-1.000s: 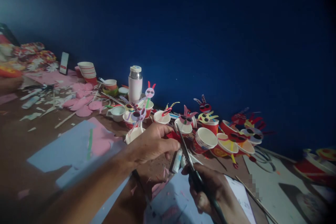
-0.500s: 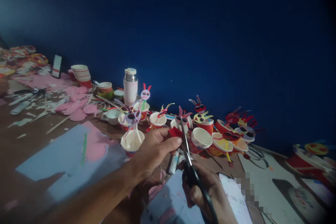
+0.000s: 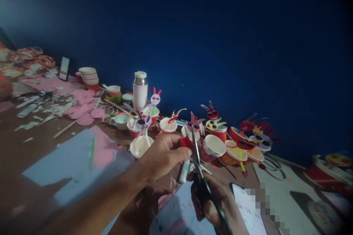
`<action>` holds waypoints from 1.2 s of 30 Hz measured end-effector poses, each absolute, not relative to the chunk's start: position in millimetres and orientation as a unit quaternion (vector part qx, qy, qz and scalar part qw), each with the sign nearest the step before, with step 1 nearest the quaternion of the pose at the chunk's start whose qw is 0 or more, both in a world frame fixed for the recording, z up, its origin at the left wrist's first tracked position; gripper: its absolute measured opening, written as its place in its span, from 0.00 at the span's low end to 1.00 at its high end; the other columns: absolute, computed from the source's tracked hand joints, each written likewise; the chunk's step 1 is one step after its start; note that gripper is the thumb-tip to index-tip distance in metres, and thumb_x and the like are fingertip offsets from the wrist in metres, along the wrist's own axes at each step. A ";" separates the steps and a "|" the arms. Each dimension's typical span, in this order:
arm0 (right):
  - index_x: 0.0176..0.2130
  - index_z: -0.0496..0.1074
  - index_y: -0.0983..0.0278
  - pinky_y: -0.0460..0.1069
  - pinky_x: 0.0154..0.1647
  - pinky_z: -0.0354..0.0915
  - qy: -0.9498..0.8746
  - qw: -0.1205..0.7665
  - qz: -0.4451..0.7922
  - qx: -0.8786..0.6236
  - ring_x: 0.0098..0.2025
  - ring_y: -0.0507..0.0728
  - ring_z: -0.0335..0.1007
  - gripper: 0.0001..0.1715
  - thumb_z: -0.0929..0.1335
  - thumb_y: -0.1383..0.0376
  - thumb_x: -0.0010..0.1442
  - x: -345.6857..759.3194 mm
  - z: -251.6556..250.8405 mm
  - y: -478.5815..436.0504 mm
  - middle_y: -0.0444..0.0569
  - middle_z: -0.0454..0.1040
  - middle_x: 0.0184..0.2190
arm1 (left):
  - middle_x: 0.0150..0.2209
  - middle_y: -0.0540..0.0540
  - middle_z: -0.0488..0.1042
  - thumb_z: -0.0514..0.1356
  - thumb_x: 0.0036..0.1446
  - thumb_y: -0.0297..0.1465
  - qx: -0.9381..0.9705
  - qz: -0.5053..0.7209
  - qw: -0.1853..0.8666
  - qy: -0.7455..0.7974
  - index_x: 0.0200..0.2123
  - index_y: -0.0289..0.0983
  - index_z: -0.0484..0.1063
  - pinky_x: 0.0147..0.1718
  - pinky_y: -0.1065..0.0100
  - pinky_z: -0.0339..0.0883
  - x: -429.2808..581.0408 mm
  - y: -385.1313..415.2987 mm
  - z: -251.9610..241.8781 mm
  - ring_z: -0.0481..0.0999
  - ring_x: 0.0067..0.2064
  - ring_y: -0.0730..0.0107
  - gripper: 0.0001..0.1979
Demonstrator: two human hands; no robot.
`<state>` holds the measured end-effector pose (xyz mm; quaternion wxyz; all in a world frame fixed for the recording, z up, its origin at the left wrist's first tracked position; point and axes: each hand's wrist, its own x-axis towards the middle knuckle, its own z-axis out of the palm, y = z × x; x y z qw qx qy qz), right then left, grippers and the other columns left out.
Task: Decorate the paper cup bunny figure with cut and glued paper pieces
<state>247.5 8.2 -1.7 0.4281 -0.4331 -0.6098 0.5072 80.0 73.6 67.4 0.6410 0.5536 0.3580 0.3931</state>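
My left hand (image 3: 161,158) pinches a small red paper piece (image 3: 185,142) between thumb and fingers. My right hand (image 3: 213,200) grips black-handled scissors (image 3: 199,169), their blades pointing up at the red piece and touching its edge. Just behind both hands stands a row of paper cups (image 3: 213,147) decorated with paper faces on sticks.
A white flask (image 3: 140,90) stands by the blue wall. A stack of cups (image 3: 89,77) and pink paper cut-outs (image 3: 85,112) lie at the left. Blue and pink sheets (image 3: 74,156) cover the brown table. A glue tube (image 3: 184,172) lies near my hands; a phone (image 3: 249,213) is at lower right.
The scissors have risen closer to the red piece and their blades have narrowed. My left hand has stayed pinched on it, shifting slightly.
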 end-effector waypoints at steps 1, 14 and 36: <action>0.41 0.66 0.65 0.44 0.19 0.53 -0.611 0.426 0.509 -0.431 0.17 0.48 0.57 0.33 0.66 0.42 0.48 247.5 -0.9 8.2 0.42 0.65 0.20 | 0.20 0.53 0.65 0.57 0.45 0.27 0.558 0.392 0.637 0.360 0.21 0.33 0.68 0.24 0.74 0.53 79.4 73.8 67.2 0.60 0.23 0.79 0.04; 0.46 0.66 0.64 0.44 0.17 0.52 -0.594 0.412 0.523 -0.451 0.16 0.48 0.54 0.37 0.68 0.42 0.44 250.7 -2.4 4.5 0.41 0.63 0.19 | 0.20 0.52 0.65 0.58 0.43 0.28 0.569 0.369 0.639 0.363 0.21 0.33 0.68 0.26 0.72 0.55 72.3 77.9 66.5 0.62 0.24 0.77 0.04; 0.41 0.68 0.65 0.44 0.19 0.57 -0.538 0.461 0.546 -0.448 0.16 0.47 0.55 0.36 0.69 0.42 0.42 237.4 14.3 4.6 0.41 0.64 0.19 | 0.22 0.51 0.66 0.58 0.47 0.33 0.541 0.412 0.645 0.349 0.25 0.33 0.69 0.29 0.71 0.57 81.9 74.1 61.1 0.63 0.26 0.76 0.08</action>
